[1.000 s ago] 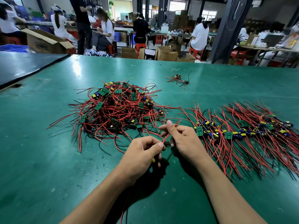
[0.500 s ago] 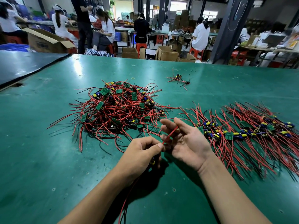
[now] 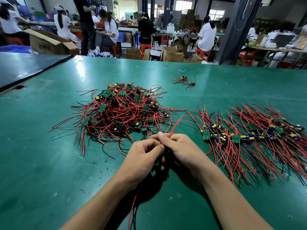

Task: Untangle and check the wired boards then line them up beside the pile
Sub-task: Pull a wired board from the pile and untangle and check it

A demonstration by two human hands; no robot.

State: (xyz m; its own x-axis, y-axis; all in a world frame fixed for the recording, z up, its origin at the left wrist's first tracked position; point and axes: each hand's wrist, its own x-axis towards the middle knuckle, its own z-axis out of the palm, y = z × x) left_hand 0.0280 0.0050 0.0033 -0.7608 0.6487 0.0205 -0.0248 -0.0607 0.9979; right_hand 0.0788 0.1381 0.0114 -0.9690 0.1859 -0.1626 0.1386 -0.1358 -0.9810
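A tangled pile of small green boards with red and black wires (image 3: 123, 110) lies on the green table ahead of me. To its right, sorted boards (image 3: 249, 135) lie in rows with their wires fanned out. My left hand (image 3: 142, 158) and my right hand (image 3: 184, 150) are pressed together in front of the pile, both closed on one wired board. That board is mostly hidden under my fingers; its red wire (image 3: 174, 128) sticks up between my thumbs and more wires (image 3: 132, 206) hang down below my left wrist.
One loose wired board (image 3: 183, 80) lies apart at the far middle of the green table (image 3: 49, 163). A darker table (image 3: 25, 67) adjoins at the far left. Beyond the far edge are cardboard boxes, red stools and several seated people at benches.
My right hand, open with spread fingers half a second ago, has closed over the board against my left hand. The red wire now points upward between the thumbs.
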